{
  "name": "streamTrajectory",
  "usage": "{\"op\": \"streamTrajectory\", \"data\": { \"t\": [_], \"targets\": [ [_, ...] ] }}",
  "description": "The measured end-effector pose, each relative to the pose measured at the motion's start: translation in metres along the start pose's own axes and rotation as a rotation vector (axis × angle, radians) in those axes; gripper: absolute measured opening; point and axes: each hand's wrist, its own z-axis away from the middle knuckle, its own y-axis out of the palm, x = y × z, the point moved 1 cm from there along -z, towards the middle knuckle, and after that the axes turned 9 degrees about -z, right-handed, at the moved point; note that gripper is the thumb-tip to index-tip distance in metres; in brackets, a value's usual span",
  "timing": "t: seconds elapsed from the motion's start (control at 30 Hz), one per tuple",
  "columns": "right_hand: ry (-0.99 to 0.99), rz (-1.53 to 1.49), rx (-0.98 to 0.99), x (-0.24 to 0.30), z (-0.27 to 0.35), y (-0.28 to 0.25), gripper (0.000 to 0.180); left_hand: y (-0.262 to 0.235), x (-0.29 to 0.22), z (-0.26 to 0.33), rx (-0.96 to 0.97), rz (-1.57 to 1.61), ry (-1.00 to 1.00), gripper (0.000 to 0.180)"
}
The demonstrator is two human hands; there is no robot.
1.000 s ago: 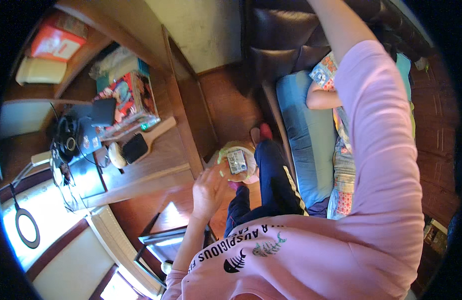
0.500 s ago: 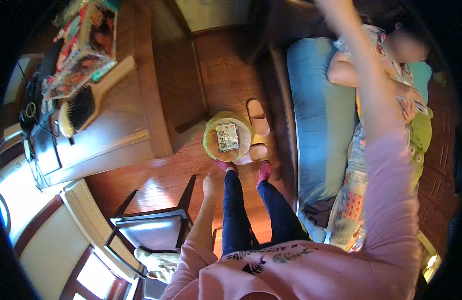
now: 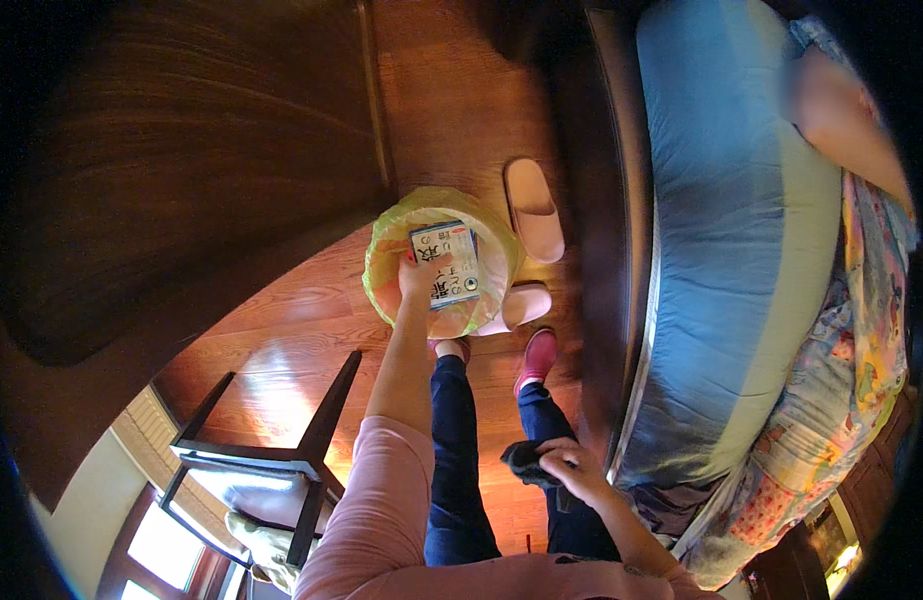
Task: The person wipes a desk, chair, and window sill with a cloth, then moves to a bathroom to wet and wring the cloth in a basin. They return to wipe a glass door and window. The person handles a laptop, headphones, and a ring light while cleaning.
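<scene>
A waste bin (image 3: 382, 285) lined with a yellow-green plastic bag stands on the floor ahead of my feet. In its mouth lies a flat white book or booklet (image 3: 464, 262) with dark printing and a blue edge. My left hand (image 3: 422, 278) reaches into the bin and grips the book's near left side, fingers over its face and thumb at the edge. Beside my right thigh, my right hand (image 3: 574, 468) is closed on a crumpled black cloth item (image 3: 528, 463), perhaps a sock. The fingertips are partly hidden there.
Pink slippers (image 3: 535, 210) lie right of the bin. A bed with a blue quilt (image 3: 732, 250) runs along the right, with another person's arm (image 3: 852, 120) at its far end. Dark wooden furniture (image 3: 202, 150) fills the upper left; a black-framed chair (image 3: 252, 470) stands lower left.
My left hand has gone from beside my leg into the bin and onto the book. My right arm, stretched out over the bed before, has come down near my thigh. The view is lower.
</scene>
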Motion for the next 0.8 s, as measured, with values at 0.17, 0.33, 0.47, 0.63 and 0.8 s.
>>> {"op": "streamTrajectory", "data": {
  "t": [0.17,0.33,0.47,0.63,0.8],
  "targets": [
    [0.007,0.081,0.110,-0.006,-0.010,0.019,0.020,-0.006,-0.007,0.001,0.233,0.186,-0.382,0.022],
    [0.146,-0.008,0.074,0.022,-0.030,0.019,0.035,-0.024,-0.035,0.040,-0.088,0.003,0.045,0.015],
    [-0.032,0.146,0.034,0.057,-0.061,0.017,0.077,-0.062,-0.072,0.131,-0.235,-0.444,0.483,0.017],
    [-0.246,0.165,-0.029,0.078,-0.092,0.016,0.063,-0.072,-0.104,0.219,0.451,-0.341,0.671,0.025],
    [-0.109,0.052,-0.229,0.062,-0.082,0.003,0.020,-0.058,-0.099,0.159,0.517,0.244,-0.001,0.060]
  ]
}}
